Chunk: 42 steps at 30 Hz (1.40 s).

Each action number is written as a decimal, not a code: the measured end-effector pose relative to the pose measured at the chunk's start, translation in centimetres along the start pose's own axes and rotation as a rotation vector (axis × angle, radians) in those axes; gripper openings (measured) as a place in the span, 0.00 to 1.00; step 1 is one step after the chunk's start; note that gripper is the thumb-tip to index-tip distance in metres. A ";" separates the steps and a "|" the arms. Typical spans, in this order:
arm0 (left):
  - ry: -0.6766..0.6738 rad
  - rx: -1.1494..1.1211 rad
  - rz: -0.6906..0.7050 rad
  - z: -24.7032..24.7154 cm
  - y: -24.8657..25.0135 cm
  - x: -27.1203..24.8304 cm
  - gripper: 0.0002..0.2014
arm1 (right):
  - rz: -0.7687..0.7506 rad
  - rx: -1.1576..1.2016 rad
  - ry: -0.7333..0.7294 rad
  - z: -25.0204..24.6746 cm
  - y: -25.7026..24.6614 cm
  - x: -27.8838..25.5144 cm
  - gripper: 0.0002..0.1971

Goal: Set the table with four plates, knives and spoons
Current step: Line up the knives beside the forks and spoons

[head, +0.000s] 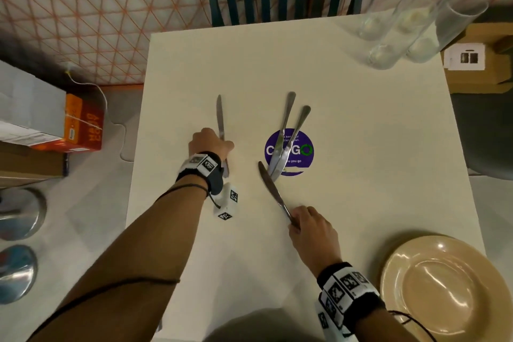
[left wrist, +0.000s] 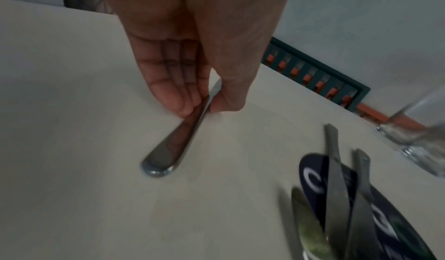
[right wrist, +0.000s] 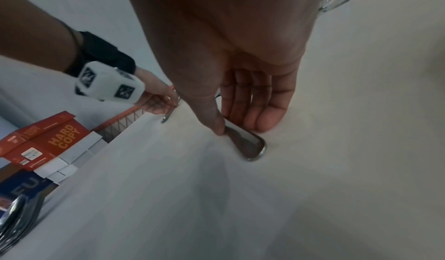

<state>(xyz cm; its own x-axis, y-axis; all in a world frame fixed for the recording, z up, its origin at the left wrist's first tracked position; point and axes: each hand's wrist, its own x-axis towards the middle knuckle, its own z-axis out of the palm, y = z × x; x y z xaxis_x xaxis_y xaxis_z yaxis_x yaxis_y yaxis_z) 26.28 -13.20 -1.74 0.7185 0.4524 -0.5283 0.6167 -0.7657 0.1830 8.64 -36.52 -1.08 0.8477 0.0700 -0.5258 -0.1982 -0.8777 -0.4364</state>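
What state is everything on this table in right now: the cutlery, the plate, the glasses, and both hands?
left hand: pinches a knife's handle.
left knife: lies flat on the table, held.
right hand: pinches another knife's handle end.
right knife: low over the table, blade pointing away, held.
two loose knives: lie crossed on the purple sticker, untouched.
plate: empty, upright, at the near right corner.
glasses: upright, empty, grouped at the far right corner.

Orange box reads "HARD COPY"; sticker perhaps "GO".
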 end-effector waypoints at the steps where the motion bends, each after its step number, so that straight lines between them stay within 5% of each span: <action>1: -0.007 0.019 0.022 0.4 -1.2 -1.1 0.15 | -0.004 -0.001 -0.003 0.1 -0.2 -0.2 0.11; 17: -0.062 0.003 0.048 8.5 -18.5 -19.3 0.07 | -0.010 -0.116 -0.102 4.7 -3.8 -3.6 0.07; 28: -0.025 -0.060 0.081 7.3 -24.1 -21.1 0.07 | -0.014 -0.093 -0.231 9.0 -7.8 -5.9 0.07; 42: -0.044 -0.126 0.183 6.5 -25.4 -20.0 0.10 | 0.051 0.174 -0.285 13.5 -11.0 -7.3 0.07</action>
<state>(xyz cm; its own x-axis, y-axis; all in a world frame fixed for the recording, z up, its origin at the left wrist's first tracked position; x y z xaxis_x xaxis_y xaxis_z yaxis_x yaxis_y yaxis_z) -5.89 -5.74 -1.16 0.8092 0.2887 -0.5117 0.5146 -0.7685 0.3801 -2.01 -20.92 -2.31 0.6676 0.1790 -0.7227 -0.3387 -0.7914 -0.5089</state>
